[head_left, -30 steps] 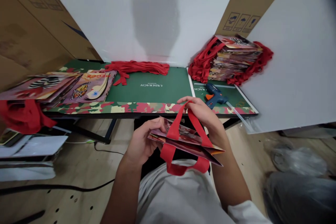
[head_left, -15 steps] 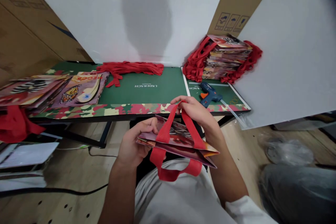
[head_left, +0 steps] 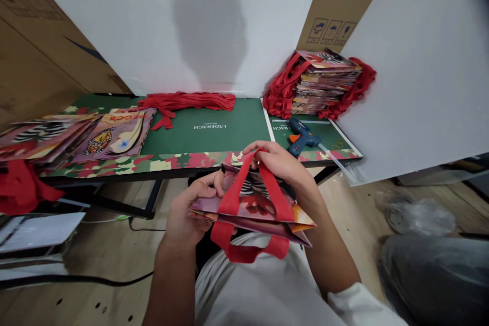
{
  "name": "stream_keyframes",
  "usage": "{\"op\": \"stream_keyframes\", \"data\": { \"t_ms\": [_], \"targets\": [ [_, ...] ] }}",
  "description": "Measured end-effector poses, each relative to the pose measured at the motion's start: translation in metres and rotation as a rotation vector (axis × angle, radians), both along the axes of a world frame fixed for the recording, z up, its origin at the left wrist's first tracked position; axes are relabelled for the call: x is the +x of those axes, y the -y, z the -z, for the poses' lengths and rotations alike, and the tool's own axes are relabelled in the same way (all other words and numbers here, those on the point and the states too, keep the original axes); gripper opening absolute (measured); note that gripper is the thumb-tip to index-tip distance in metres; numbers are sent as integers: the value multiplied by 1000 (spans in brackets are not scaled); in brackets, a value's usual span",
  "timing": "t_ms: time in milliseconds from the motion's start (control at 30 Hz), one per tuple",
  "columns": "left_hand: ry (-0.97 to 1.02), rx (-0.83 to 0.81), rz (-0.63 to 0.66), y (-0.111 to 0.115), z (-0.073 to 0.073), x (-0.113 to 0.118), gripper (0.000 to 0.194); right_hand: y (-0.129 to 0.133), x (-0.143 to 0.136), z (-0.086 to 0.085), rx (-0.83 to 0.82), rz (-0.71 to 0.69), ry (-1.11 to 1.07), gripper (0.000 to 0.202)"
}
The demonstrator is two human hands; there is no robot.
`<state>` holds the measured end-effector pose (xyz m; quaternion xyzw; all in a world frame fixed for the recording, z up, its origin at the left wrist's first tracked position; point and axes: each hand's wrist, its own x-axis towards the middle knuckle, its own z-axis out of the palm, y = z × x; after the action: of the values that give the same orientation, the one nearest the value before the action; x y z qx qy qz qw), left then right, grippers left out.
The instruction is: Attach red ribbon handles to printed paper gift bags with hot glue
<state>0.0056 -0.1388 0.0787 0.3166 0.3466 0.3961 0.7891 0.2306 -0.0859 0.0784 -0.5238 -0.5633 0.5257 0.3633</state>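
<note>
The paper bag (head_left: 252, 209) has tipped up toward us at lower centre. Our left hand (head_left: 187, 211) clamps its left edge, our right hand (head_left: 280, 163) grips the red handle (head_left: 250, 178). We're checking that handle's bond; next, press it firmly.

I'm seeing open green counter (head_left: 229, 135) lying ahead, with the glue gun (head_left: 301, 136), stacked bags (head_left: 324, 81) and red straps (head_left: 187, 102) crowding its edges.
</note>
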Motion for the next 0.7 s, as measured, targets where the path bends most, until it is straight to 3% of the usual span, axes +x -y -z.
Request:
{"op": "stream_keyframes", "data": {
  "t_ms": [233,300,367,467,567,633,700],
  "targets": [
    [34,68,19,0,1,1,21,2,0,1,22,-53,38,30],
    [37,87,-19,0,2,1,21,5,3,-1,101,-164,93,29],
    [46,86,-40,1,3,0,21,9,8,-1,161,-360,150,32],
    [62,70,-12,1,3,0,22,14,19,-1,183,-591,183,49],
    [83,62,17,2,2,0,21,24,31,-4,304,-536,131,53],
    [95,43,32,2,2,1,19,34,37,-13,446,-431,10,35],
    [94,23,44,1,3,2,18,46,40,-27,541,-431,-145,19]
  ]
}}
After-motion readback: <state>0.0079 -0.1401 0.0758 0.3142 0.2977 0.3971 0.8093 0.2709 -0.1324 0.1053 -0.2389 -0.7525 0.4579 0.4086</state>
